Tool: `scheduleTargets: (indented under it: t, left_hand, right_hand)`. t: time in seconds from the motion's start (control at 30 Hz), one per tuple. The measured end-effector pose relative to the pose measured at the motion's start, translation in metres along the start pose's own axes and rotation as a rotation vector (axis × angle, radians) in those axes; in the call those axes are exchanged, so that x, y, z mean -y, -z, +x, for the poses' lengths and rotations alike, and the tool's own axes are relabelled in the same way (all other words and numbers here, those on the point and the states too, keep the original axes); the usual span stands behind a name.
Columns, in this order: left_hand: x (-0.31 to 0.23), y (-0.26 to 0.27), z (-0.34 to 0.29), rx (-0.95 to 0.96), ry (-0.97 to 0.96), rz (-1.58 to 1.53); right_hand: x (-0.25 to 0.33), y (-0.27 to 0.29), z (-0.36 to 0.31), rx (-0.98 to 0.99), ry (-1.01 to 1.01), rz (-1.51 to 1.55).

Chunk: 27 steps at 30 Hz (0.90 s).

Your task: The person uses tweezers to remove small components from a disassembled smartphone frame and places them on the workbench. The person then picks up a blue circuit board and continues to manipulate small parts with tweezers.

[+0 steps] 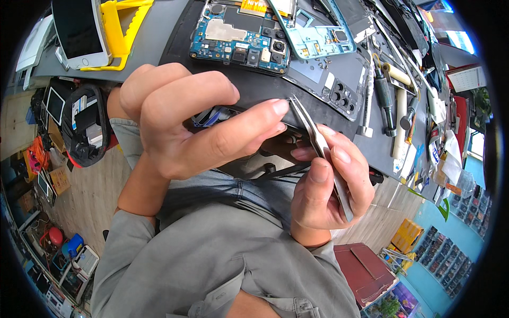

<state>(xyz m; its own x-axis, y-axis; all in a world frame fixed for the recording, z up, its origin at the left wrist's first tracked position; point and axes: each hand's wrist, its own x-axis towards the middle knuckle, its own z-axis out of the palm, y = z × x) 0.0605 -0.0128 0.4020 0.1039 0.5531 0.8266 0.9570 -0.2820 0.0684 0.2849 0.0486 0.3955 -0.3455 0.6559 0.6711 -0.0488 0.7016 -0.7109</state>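
My left hand [196, 116] is raised in front of the bench edge, its upper fingers bent and a thumb pressed close to a fingertip below it. Whatever may be pinched there is too small to make out. Metal tweezers [322, 146] are gripped in my right hand [331, 185], their tips pointing up and left. Those tips sit slightly apart, right beside the left thumb's nail. Just beyond the hands lies an opened phone [225, 40] with its blue circuit board and camera modules showing. A light blue phone frame [321, 45] overlaps its right side.
A dark phone back cover with camera rings [344, 100] lies right of the tweezers, near several small screws. Screwdrivers [383, 98] and other tools crowd the bench's right side. At the left, a white phone [82, 34] leans on a yellow stand [124, 34]. Below hangs a black bin [87, 127].
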Motion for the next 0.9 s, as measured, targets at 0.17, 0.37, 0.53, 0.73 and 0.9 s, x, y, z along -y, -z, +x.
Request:
scheduleTargets:
  t: [0.17, 0.37, 0.53, 0.73, 0.9]
  left_hand:
    - [0.0003, -0.0003, -0.0005, -0.003, -0.002, -0.01]
    - [0.0025, -0.0009, -0.0001, -0.017, -0.018, -0.019]
    - [0.0011, -0.0042, -0.0004, -0.051, -0.01, -0.02]
    - [0.0033, -0.0082, -0.0009, -0.084, -0.028, -0.023]
    - [0.0019, -0.0071, -0.0005, -0.079, -0.013, -0.028]
  right_hand:
    - [0.0001, 0.0001, 0.0, 0.007, 0.004, -0.01]
    - [-0.0004, -0.0015, 0.0015, 0.003, 0.02, -0.018]
    - [0.0, -0.003, 0.0011, 0.002, 0.016, -0.029]
    - [0.0007, -0.0039, 0.001, -0.007, 0.01, -0.04]
    - [0.0013, -0.0028, 0.0018, 0.004, 0.003, -0.048]
